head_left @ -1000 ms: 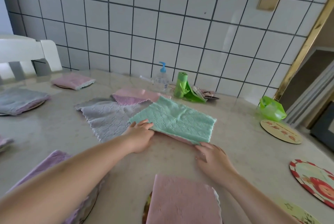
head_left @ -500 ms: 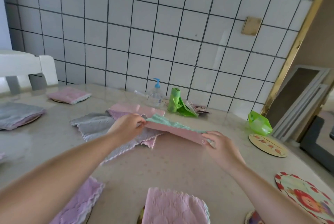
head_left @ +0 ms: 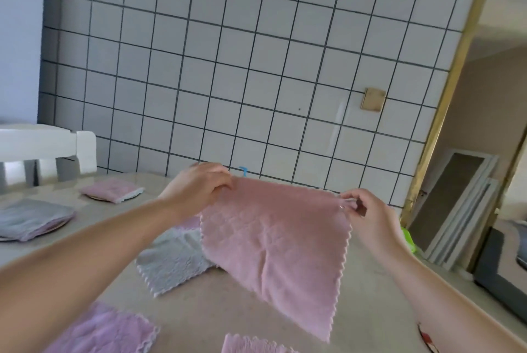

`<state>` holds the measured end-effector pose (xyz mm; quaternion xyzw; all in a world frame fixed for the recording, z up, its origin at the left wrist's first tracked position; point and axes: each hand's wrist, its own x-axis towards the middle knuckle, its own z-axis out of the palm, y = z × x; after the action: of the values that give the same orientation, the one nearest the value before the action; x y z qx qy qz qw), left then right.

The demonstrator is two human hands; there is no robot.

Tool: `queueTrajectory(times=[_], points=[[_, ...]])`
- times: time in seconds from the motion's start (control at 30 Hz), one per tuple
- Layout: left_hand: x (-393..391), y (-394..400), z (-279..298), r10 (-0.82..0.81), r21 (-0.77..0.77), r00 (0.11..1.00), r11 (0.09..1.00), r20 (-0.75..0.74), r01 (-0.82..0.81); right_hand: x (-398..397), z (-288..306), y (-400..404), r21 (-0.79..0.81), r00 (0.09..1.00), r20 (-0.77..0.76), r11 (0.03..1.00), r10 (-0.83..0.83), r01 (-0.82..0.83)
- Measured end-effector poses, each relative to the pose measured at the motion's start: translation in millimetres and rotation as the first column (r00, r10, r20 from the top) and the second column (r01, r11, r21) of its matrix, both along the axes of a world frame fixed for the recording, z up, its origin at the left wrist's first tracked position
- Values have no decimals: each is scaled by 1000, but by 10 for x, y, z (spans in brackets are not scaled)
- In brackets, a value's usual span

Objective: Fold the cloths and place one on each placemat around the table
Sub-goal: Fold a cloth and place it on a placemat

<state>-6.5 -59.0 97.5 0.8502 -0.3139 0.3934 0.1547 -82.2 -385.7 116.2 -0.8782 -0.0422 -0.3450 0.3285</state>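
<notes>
A pink cloth (head_left: 273, 241) with a zigzag edge hangs spread out above the table, its pink side toward me. My left hand (head_left: 199, 187) pinches its upper left corner and my right hand (head_left: 362, 210) pinches its upper right corner. Beneath it a grey cloth (head_left: 171, 261) lies flat on the table (head_left: 222, 307). Folded cloths sit on placemats at the left: a pink one (head_left: 111, 188) at the far side and a grey one (head_left: 31, 217) nearer. Two more pink cloths (head_left: 105, 332) show at the bottom edge.
A white chair back (head_left: 42, 150) stands at the far left. The tiled wall runs behind the table. A blue pump top (head_left: 243, 170) peeks over the held cloth. A red-patterned placemat (head_left: 427, 338) and something green (head_left: 407, 238) lie at the right.
Both hands have lifted the green-and-pink cloth off the table and raised it, so it now hangs open with its pink side facing me. The view has tilted upward.
</notes>
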Motion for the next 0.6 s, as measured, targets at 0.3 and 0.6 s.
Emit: queueTrajectory(times=[0.3,0.6], points=[[43,-33,-232,130,161,944,983,-303,-83,250,-64,-86,-26,932,-351,996,-88,85],[72,-479,438,-146,-604,964,797,-221,-18,83,472,-251,415,997,-1,908,73,-66]])
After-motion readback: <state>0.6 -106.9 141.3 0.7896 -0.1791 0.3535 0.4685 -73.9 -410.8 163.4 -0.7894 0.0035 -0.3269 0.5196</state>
